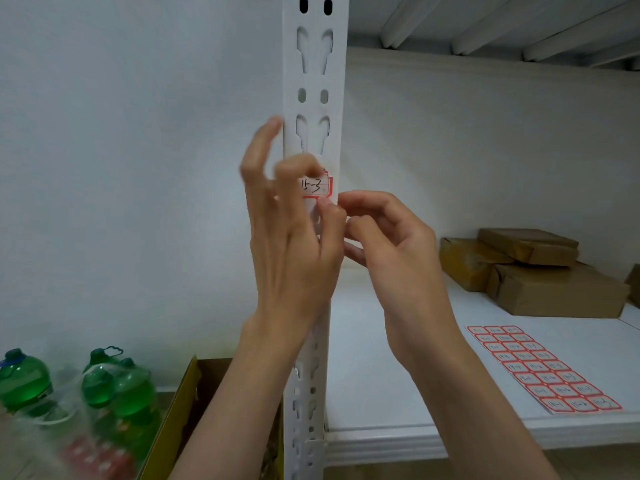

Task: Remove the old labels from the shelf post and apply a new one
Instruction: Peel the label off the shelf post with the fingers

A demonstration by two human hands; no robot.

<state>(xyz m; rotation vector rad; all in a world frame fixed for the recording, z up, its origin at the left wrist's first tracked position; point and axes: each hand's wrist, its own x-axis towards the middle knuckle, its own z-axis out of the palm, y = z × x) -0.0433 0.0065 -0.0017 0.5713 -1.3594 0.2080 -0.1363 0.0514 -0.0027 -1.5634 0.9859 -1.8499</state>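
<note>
Against the white shelf post (313, 98), the left hand (291, 244) pinches a red-bordered label (317, 186) marked "15-3" with curled fingertips. Just right of it, the right hand (388, 244) has its fingers curled at the label's lower edge; what it grasps cannot be told. Farther right, a label sheet (542, 368) lies on the shelf (398, 375).

My left hand (291, 237) is up against the white shelf post (313, 81), a curled finger and thumb at the red-bordered label (317, 185) marked "15-3". My right hand (384, 244) sits just beside it, fingers curled at the post below that label. A sheet of labels (543, 370) lies on the shelf (398, 393), brown boxes (533, 268) behind it. Green bottles (117, 382) and an open carton (180, 410) stand lower left.
</note>
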